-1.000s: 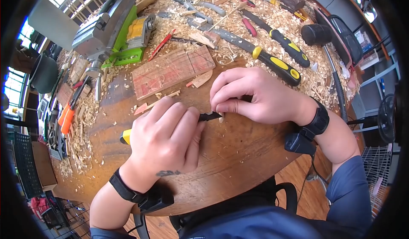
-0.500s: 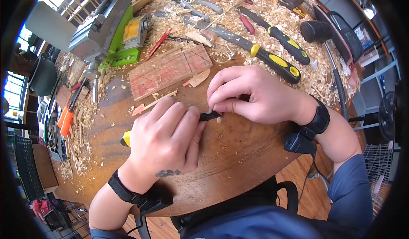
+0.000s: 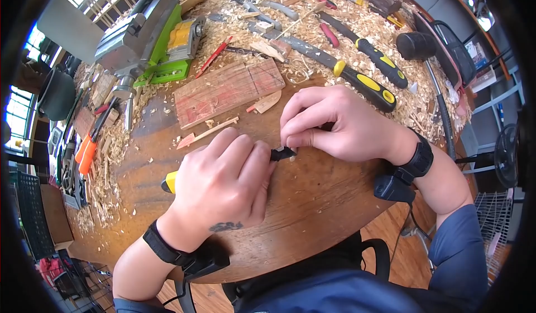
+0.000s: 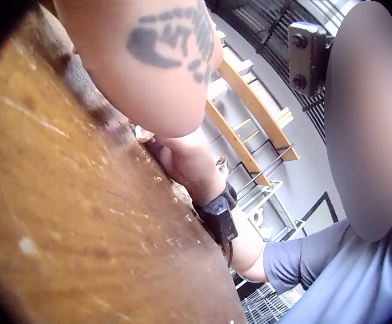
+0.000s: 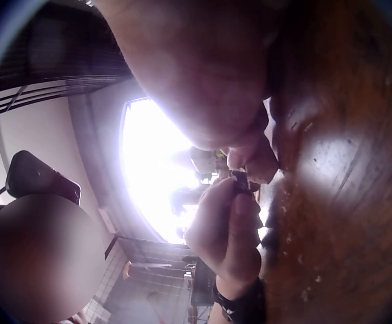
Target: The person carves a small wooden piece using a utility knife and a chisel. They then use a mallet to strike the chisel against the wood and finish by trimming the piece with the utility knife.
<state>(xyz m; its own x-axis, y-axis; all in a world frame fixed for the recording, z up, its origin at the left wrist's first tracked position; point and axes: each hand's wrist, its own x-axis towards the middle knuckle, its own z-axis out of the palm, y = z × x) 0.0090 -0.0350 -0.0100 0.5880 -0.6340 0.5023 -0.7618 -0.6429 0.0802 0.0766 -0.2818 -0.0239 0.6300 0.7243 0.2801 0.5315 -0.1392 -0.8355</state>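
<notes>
My left hand grips a utility knife, its yellow and black handle end sticking out behind the palm. From the thumb side the knife's dark blade points right. Facing it, my right hand pinches a small pale piece of wood between thumb and forefinger. Most of that piece is hidden by the fingers and blade. The blade tip lies right at the right thumb. Both hands stay low over the wooden table. In the right wrist view the left hand meets the right fingertips.
Beyond the hands lie a marked board, a thin wood stick and a red pencil. A green and grey vise stands left. Shavings surround a yellow-black handled saw and a mallet. Orange-handled pliers lie left.
The head view shifts slightly. The knife blade is turned a little and shows shorter beside the right thumb; both hands keep their hold in nearly the same place.
</notes>
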